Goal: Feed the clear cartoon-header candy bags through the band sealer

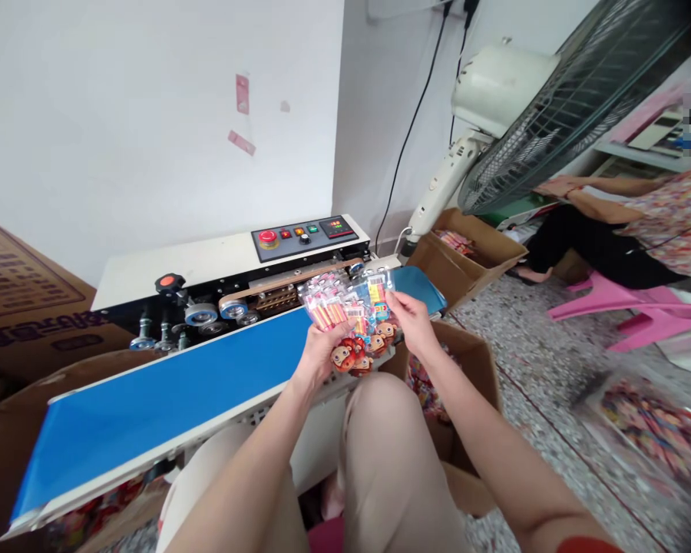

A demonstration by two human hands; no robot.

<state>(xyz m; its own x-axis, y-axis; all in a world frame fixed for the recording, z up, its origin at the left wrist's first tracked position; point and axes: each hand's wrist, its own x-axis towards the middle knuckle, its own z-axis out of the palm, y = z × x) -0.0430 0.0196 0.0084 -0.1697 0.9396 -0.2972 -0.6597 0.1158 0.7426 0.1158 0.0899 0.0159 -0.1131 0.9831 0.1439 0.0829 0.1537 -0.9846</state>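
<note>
Several clear plastic packets (329,307) lie fanned in my left hand (321,349), whose fingers are closed round their lower edge. Inside them show pink and yellow striped sticks and cartoon-face pieces (348,356). My right hand (410,319) pinches the edge of one packet (378,290) with a barcode label, at the right side of the bunch. Both hands are above the near edge of a blue conveyor belt (184,392), which belongs to a sealing machine (207,265) with rollers and a control panel (303,236).
Below my right forearm stands a cardboard box (477,361) with packets inside. Another box (477,265) is behind it, near a large fan (553,100). A seated person (662,207) works at the right. A plastic tub (656,422) of colourful pieces is on the speckled floor.
</note>
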